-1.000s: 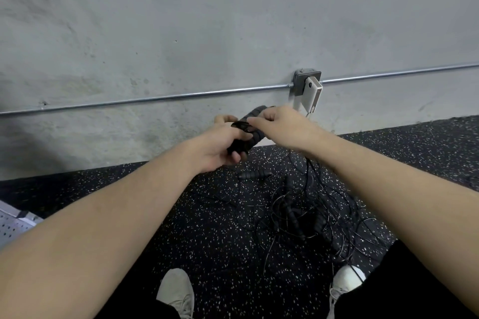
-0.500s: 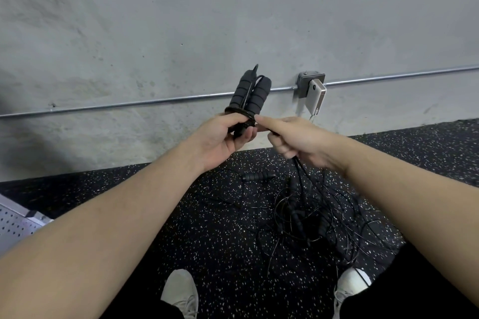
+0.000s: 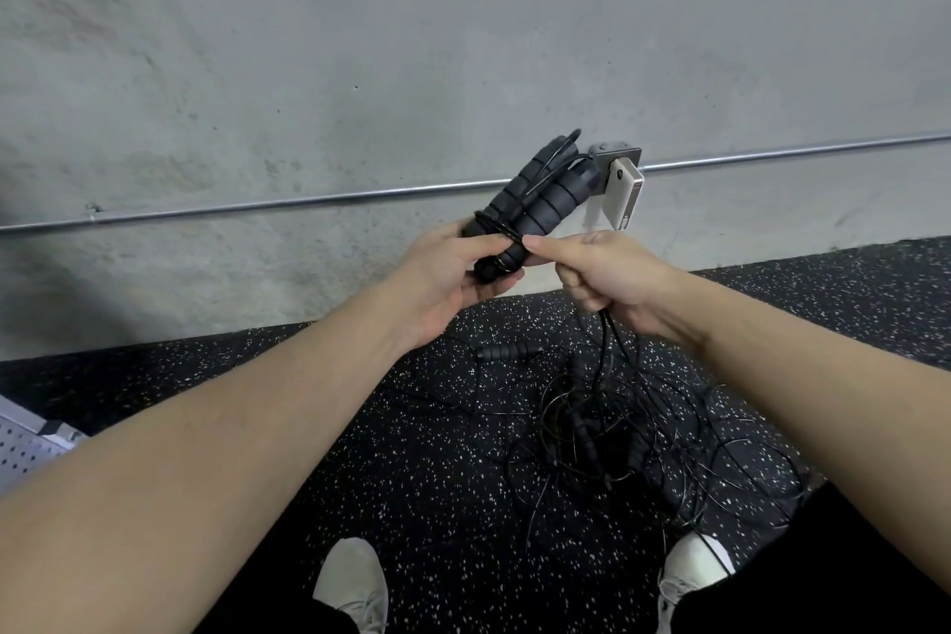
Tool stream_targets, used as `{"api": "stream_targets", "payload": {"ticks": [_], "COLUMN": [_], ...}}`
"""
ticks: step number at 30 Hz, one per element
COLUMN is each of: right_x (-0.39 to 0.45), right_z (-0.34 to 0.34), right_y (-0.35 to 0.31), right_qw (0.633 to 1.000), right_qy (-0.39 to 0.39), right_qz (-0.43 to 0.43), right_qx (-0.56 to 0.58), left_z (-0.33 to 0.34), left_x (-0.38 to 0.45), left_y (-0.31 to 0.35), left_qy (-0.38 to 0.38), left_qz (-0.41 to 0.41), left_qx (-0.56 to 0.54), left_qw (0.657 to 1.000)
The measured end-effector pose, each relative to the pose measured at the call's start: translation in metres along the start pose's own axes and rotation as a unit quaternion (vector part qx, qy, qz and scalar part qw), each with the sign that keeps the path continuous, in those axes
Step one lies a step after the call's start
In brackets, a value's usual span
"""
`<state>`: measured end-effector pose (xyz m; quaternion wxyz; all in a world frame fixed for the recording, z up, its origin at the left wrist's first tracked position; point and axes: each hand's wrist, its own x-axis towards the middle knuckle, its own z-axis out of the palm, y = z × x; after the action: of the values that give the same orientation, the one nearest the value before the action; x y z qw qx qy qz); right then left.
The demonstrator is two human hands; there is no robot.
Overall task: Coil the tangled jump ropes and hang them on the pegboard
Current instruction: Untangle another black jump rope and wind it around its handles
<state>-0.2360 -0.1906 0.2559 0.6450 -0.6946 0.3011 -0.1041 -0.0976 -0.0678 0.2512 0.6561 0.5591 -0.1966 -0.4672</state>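
1. Two black foam handles side by side, tilted up toward the right, in front of the concrete wall. Thin black cord wrapped around their lower part.
2. Left hand grips the bottom ends of the handles, fingers curled under, thumb on top.
3. Right hand just beside the left, thumb tip touching the lower end of the right-side handle, fingers curled round a strand of cord that drops from the fist to the floor.
4. That strand runs down into a tangled pile of ropes on the black speckled floor, between the two forearms and toward the right foot.
5. One loose handle lies flat on the floor below the hands, apart from the held pair; more handles sit inside the tangle, count unclear.
6. Pegboard corner visible at the left edge, low, lying near the floor, well apart from the ropes.
7. Metal conduit runs along the wall; a junction box with a white device plugged in sits right behind the handle tips.
8. Two light shoes at the bottom, dark trousers at the lower right.
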Motion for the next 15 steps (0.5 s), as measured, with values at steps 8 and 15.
{"api": "stream_targets", "payload": {"ticks": [8,15], "right_x": [-0.001,-0.013], "right_z": [0.002,0.018], "right_y": [-0.003,-0.002], "right_qw": [0.999,0.995], "right_qy": [0.01,-0.014], "right_qz": [-0.035,-0.098], "right_qx": [0.012,-0.012], "left_z": [0.011,0.015], "left_x": [0.002,0.003], "left_y": [-0.005,0.002], "left_qy": [0.053,0.079], "left_qz": [0.074,0.035], "left_qx": [-0.047,-0.199], "left_qw": [0.995,0.976]}}
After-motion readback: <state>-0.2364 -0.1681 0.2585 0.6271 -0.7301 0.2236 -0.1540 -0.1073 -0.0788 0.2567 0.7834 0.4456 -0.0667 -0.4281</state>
